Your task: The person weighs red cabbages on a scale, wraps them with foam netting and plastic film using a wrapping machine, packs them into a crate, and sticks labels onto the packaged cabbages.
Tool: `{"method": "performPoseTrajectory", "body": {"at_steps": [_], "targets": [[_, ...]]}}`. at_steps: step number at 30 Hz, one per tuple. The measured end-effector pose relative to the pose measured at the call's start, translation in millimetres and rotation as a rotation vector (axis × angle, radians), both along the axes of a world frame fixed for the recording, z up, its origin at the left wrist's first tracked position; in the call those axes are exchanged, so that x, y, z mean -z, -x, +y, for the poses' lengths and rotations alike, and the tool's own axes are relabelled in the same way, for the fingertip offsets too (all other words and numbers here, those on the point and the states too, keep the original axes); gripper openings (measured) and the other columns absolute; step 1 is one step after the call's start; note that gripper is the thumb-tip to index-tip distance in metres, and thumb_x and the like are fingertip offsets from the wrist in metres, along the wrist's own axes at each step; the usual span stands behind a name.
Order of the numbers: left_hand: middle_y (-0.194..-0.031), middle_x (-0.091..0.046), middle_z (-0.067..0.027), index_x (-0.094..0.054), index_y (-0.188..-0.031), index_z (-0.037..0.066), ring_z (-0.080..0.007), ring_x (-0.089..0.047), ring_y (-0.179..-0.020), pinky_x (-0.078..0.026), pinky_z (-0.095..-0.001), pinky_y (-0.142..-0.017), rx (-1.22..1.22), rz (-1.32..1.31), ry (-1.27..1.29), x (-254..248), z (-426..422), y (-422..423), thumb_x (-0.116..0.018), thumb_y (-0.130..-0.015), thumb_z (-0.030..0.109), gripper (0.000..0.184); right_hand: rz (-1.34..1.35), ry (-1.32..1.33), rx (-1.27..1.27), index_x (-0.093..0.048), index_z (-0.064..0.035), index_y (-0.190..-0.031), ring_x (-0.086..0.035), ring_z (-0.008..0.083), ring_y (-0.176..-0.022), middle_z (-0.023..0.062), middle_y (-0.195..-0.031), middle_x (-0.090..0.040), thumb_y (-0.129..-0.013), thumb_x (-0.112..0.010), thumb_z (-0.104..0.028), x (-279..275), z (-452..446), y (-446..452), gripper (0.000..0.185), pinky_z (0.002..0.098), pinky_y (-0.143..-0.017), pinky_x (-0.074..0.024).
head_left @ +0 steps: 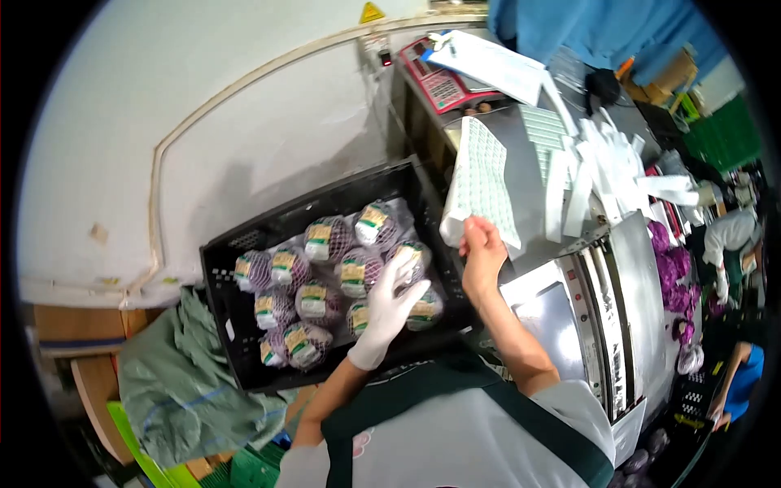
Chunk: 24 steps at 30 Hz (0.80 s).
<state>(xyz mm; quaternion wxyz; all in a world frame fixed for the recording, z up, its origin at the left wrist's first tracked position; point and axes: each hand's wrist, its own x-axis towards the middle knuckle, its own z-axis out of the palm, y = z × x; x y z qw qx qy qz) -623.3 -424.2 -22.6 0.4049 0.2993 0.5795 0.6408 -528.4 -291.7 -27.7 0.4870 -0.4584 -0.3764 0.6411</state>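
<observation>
My left hand [389, 306], in a white glove, is over the right side of a black crate [213, 309], with thumb and fingers apart. Under and around it are several round, purple, netted bundles [329, 238] with green and white labels; whether the glove touches one I cannot tell. My right hand [482, 248] is bare, its fingers pinched at the lower edge of a pale green label sheet [480, 175]. The sheet stands tilted and curled above the grey worktop, to the right of the crate.
A red-edged scale [439, 85] and a clipboard [488, 63] sit at the back of the worktop. White paper strips [582, 183] lie on the right, near a metal machine [598, 309]. Green sheeting [191, 382] is left of the crate. Other people work at far right.
</observation>
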Motion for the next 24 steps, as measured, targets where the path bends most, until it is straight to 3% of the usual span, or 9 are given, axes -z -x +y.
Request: {"method": "performPoseTrajectory", "body": {"at_steps": [4,6,10,11,14,16,18,19,24], "targets": [[-0.118,-0.05,-0.01,-0.036,-0.129,-0.003,-0.0153,-0.049,-0.106,-0.04,-0.0287,-0.091,-0.104,-0.254,-0.267,-5,9,5,-0.064,-0.08,0.002,0.057,0.053,0.028,-0.229,-0.059,-0.0011,-0.094,-0.049,0.0037,-0.056,-0.0006,-0.07,-0.06,-0.084,-0.061,-0.004,-1,-88,27,0.01,0.0176,-0.05,-0.039],[-0.103,-0.057,-0.0056,-0.048,-0.118,-0.003,-0.0093,-0.054,-0.089,-0.045,-0.0222,-0.076,-0.333,-0.082,-0.155,-5,-1,14,-0.063,-0.082,0.006,0.039,0.144,-0.009,-0.338,-0.059,-0.0005,-0.096,-0.052,0.0047,-0.058,0.001,-0.073,-0.062,-0.085,-0.058,-0.002,8,-111,36,0.011,0.0183,-0.051,-0.041],[-0.098,-0.061,-0.0051,-0.057,-0.11,0.0,-0.0082,-0.056,-0.084,-0.046,-0.0213,-0.073,-0.422,-0.118,-0.109,-5,-43,52,-0.053,-0.089,0.006,0.022,0.011,0.153,-0.966,-0.059,-0.0006,-0.103,-0.057,0.0086,-0.059,0.005,-0.079,-0.065,-0.086,-0.058,-0.006,-12,-118,39,0.018,0.0204,-0.05,-0.0443],[-0.097,-0.062,-0.005,-0.057,-0.11,0.0,-0.0082,-0.056,-0.084,-0.046,-0.0214,-0.074,-0.419,0.005,-0.115,-5,-57,66,-0.053,-0.089,0.006,0.022,-0.096,0.017,-0.98,-0.062,-0.0005,-0.099,-0.059,0.0098,-0.06,0.0053,-0.079,-0.066,-0.083,-0.063,-0.008,-30,-120,37,0.017,0.0221,-0.051,-0.047],[-0.095,-0.063,-0.0048,-0.058,-0.109,-0.001,-0.0082,-0.056,-0.085,-0.046,-0.0215,-0.076,-0.326,0.071,-0.017,-25,-104,101,-0.054,-0.089,0.008,0.022,-0.432,-1.235,-0.534,-0.066,-0.0044,-0.088,-0.062,0.0228,-0.077,0.011,-0.089,-0.065,-0.065,-0.076,-0.009,-74,-108,52,0.026,0.0308,-0.065,-0.0509],[-0.091,-0.065,-0.0051,-0.061,-0.104,-0.002,-0.0073,-0.057,-0.082,-0.046,-0.021,-0.075,-0.211,0.239,0.1,-35,-132,120,-0.056,-0.088,0.009,0.02,-0.682,-1.472,-0.495,-0.064,-0.006,-0.093,-0.056,0.028,-0.095,0.0114,-0.106,-0.06,-0.062,-0.077,-0.023,-106,-100,67,0.038,0.0377,-0.073,-0.0494],[-0.091,-0.065,-0.0053,-0.061,-0.105,-0.001,-0.0075,-0.058,-0.082,-0.047,-0.021,-0.075,-0.173,0.216,0.126,-56,-156,124,-0.057,-0.087,0.007,0.02,-0.693,-1.498,-0.655,-0.064,-0.0064,-0.095,-0.058,0.0289,-0.091,0.0116,-0.101,-0.062,-0.063,-0.076,-0.028,-102,-96,82,0.041,0.0384,-0.076,-0.0486],[-0.093,-0.064,-0.0061,-0.059,-0.105,-0.004,-0.0076,-0.058,-0.084,-0.046,-0.0199,-0.075,-0.191,0.151,0.155,-61,-164,125,-0.057,-0.085,0.003,0.021,-0.716,-1.204,-0.95,-0.063,-0.0006,-0.095,-0.061,0.0271,-0.083,0.0121,-0.097,-0.064,-0.06,-0.079,-0.024,-94,-98,85,0.045,0.0334,-0.074,-0.0499],[-0.085,-0.065,-0.0056,-0.062,-0.101,-0.002,-0.0092,-0.06,-0.076,-0.048,-0.0202,-0.069,-0.501,0.096,-0.129,-62,-190,126,-0.058,-0.082,-0.002,0.019,-0.598,-0.85,-1.159,-0.064,-0.0016,-0.088,-0.062,0.0228,-0.066,0.0118,-0.079,-0.065,-0.07,-0.074,-0.026,-76,-127,103,0.032,0.0322,-0.06,-0.0488]]}}
